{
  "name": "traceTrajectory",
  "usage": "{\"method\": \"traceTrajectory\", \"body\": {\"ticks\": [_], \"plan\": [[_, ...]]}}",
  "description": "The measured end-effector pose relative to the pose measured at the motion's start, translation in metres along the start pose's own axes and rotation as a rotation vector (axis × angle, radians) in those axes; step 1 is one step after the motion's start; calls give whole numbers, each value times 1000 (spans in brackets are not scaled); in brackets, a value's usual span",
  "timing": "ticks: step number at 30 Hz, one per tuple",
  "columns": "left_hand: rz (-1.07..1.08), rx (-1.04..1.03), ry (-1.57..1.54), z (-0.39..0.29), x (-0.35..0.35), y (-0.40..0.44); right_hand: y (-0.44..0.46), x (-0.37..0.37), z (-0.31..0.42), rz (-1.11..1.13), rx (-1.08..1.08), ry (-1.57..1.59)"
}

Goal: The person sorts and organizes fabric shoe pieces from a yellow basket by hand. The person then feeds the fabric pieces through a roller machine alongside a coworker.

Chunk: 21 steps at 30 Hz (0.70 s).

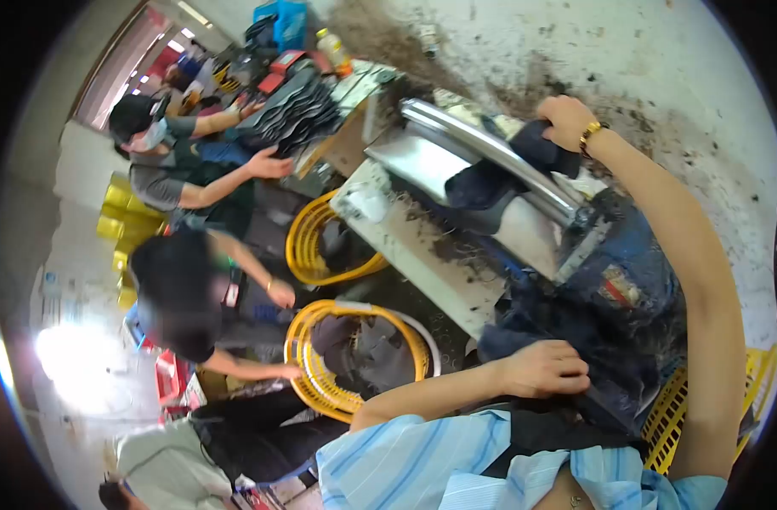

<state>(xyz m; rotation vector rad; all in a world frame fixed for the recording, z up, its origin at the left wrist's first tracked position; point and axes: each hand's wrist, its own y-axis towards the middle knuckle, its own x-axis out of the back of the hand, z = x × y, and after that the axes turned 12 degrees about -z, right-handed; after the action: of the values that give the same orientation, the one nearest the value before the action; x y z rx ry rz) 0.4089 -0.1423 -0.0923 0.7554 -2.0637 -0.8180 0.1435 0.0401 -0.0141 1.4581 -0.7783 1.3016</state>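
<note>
The right hand (567,123), a gold bracelet (591,134) at its wrist, grips a dark fabric piece (475,185) that shows on both sides of a shiny metal roller (490,157). The left hand (546,370) lies loosely curled at a heap of dark cloth (605,361); whether its fingers pinch any is hard to tell. Beyond the bench (410,234), two yellow baskets (298,353) stand near a bending co-worker (180,293).

Cloth (480,185) before and behind the roller (490,155), one basket (301,245) left of the machine (529,238), another basket (303,367) nearer, holding fabric (380,353)
</note>
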Motion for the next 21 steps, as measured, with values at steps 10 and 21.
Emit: {"method": "traceTrajectory", "body": {"ticks": [10,21], "plan": [[-218,1308,95,77,158,-19,14,1,-103,-174,-268,67],[-327,1458,28,166,168,-1,-20,-74,-177,-215,-557,-218]]}}
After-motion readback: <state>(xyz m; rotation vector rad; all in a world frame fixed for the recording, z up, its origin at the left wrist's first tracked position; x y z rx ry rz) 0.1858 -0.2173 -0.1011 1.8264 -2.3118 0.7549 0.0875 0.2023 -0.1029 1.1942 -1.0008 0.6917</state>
